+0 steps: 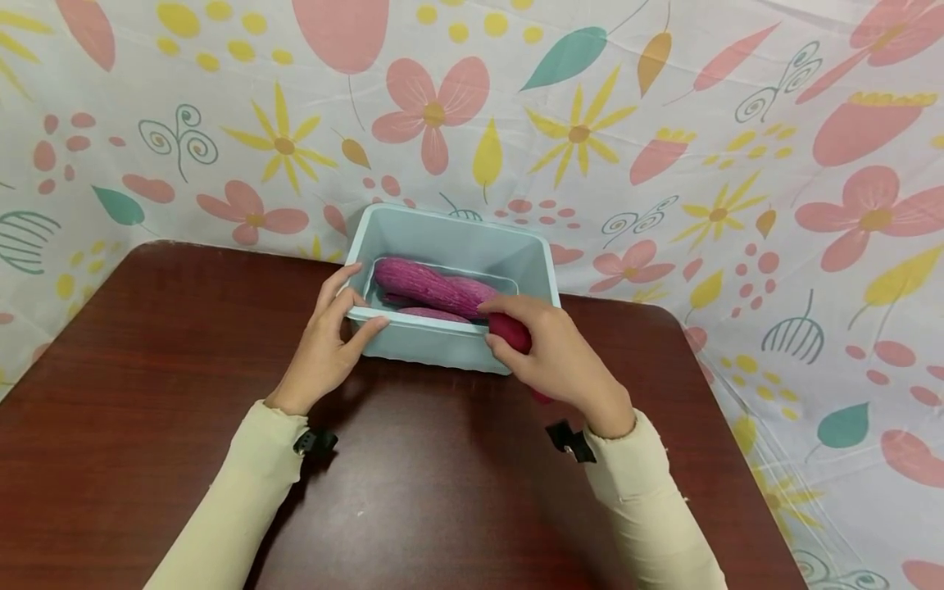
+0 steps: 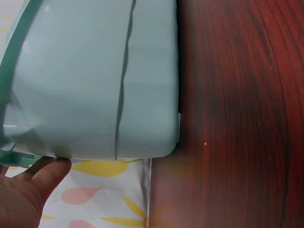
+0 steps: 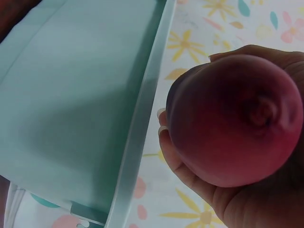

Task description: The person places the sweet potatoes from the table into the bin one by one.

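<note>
A pale blue-grey plastic bin [image 1: 435,340] stands at the back of the dark wooden table. Inside it lie streaky purple eggplants [image 1: 431,287], partly hidden by the front rim. My left hand [image 1: 320,356] grips the bin's front left corner, with the thumb on the front rim and fingers over the left side. A dark red-purple eggplant [image 3: 232,123] is held in my right hand [image 1: 556,352], fingers and thumb wrapped round it, at the bin's front right corner. Its rounded end faces the right wrist camera; in the head view my hand covers most of it.
A white cloth [image 1: 575,205] printed with flowers and leaves hangs right behind the table [image 1: 413,492] and along its right side. The bin's back stands close to that cloth. Black straps [image 1: 315,442] show at both wrists.
</note>
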